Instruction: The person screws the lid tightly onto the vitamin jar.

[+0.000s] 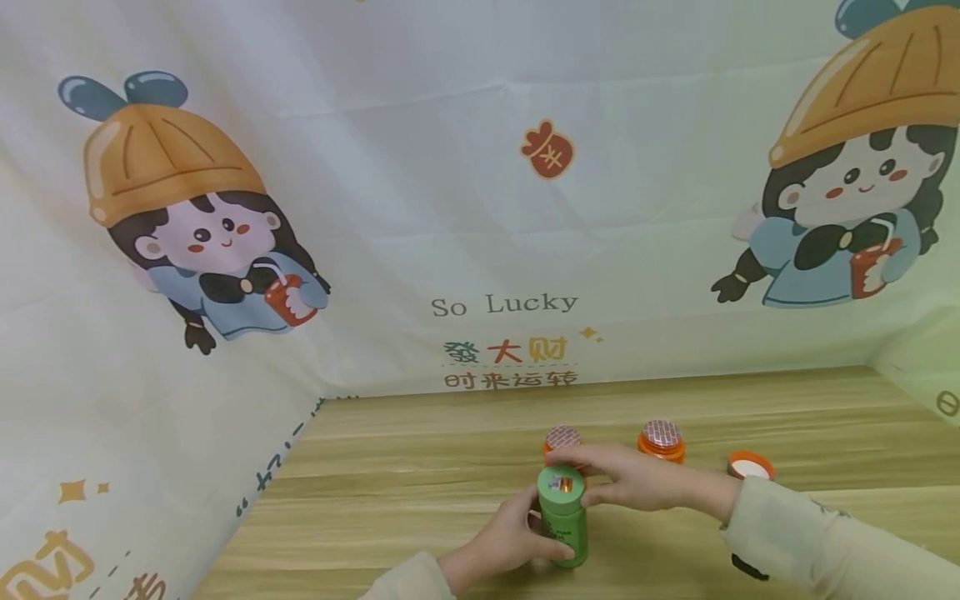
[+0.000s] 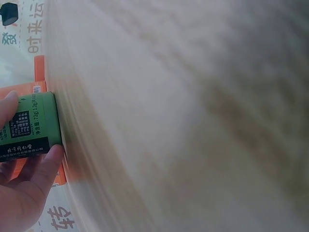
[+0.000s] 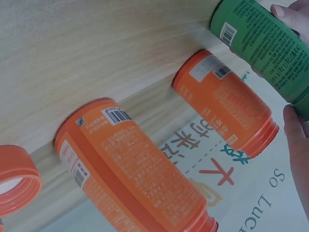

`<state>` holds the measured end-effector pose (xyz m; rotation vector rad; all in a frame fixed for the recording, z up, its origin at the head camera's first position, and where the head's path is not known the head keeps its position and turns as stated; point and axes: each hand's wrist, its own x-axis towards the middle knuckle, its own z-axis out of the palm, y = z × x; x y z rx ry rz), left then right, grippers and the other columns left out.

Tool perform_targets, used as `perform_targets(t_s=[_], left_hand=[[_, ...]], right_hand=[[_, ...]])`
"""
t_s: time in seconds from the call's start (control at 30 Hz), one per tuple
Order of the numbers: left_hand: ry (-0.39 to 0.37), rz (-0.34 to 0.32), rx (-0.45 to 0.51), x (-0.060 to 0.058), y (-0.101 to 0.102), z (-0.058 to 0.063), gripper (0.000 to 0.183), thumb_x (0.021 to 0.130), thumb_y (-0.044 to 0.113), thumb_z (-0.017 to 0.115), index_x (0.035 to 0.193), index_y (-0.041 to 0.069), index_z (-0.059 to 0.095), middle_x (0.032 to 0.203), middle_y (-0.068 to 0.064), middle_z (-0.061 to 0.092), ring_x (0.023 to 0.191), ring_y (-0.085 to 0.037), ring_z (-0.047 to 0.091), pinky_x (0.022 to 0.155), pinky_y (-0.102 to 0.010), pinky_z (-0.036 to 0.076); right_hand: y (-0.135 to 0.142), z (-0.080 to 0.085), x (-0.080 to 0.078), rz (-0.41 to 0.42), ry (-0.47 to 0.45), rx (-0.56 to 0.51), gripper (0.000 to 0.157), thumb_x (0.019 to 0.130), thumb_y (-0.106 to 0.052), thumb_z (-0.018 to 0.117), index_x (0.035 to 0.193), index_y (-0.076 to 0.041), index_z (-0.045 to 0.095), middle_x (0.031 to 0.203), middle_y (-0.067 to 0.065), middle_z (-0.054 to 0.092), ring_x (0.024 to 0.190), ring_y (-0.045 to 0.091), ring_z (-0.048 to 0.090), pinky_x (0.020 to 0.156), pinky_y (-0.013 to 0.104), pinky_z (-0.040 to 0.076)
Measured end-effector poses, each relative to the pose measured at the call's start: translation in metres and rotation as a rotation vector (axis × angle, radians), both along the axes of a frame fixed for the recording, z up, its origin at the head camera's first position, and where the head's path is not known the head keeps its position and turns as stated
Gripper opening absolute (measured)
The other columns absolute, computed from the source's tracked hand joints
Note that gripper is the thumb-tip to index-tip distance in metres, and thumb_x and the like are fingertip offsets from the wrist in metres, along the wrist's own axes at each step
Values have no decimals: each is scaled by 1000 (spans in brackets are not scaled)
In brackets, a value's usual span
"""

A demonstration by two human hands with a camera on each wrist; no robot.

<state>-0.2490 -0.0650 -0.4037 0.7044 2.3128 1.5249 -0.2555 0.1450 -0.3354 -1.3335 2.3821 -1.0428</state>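
Observation:
A green plastic bottle with a green screw cap stands upright on the table. My left hand grips its body from the left, thumb across the printed front. From the right, my right hand holds the cap, thumb on the near side and fingers round the far side. In the left wrist view the bottle's label shows between thumb and fingers. The right wrist view shows the green bottle at upper right, with part of the right hand by its cap.
Two uncapped orange bottles with patterned foil seals stand behind: one partly hidden by the right hand, the other farther right. An orange lid lies hollow side up near the right forearm. A printed cloth hangs behind the wooden table.

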Motion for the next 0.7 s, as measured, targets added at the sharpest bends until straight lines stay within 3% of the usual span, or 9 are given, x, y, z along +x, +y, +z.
perform_targets(t_s=[0.2,0.33,0.43,0.57,0.7], left_hand=[[12,-10,3,0,-1,0,56,71,0,75,120,9,50,103,-3,58,83,-12,56,74,-21,49],[11,-7,-1,1,-1,1,58,71,0,75,122,9,49,103,-3,57,83,-12,56,74,-20,48],[12,-8,-2,1,-1,1,58,71,1,75,123,9,48,102,-3,56,83,-12,56,73,-19,48],[6,-13,6,2,-1,2,57,72,0,75,122,8,48,101,-3,56,83,-12,56,73,-19,48],[-7,-9,4,3,-1,3,58,72,0,74,123,8,48,101,-3,56,83,-14,56,74,-20,48]], right_hand=[[-2,-4,-3,-10,57,-18,61,86,-24,62,134,4,38,133,20,46,115,22,50,93,31,45],[-4,-8,-2,-31,195,-24,59,86,-26,63,130,7,41,130,22,47,114,25,50,92,33,46],[-8,-10,-1,-53,247,-27,55,86,-24,64,128,7,45,124,18,49,108,21,52,89,31,47],[-11,-12,1,-71,211,-42,50,86,-21,64,125,5,48,115,8,46,96,8,49,82,26,47],[-13,-13,2,-101,181,-53,45,85,-24,65,120,1,52,112,6,47,92,5,49,79,25,48]])
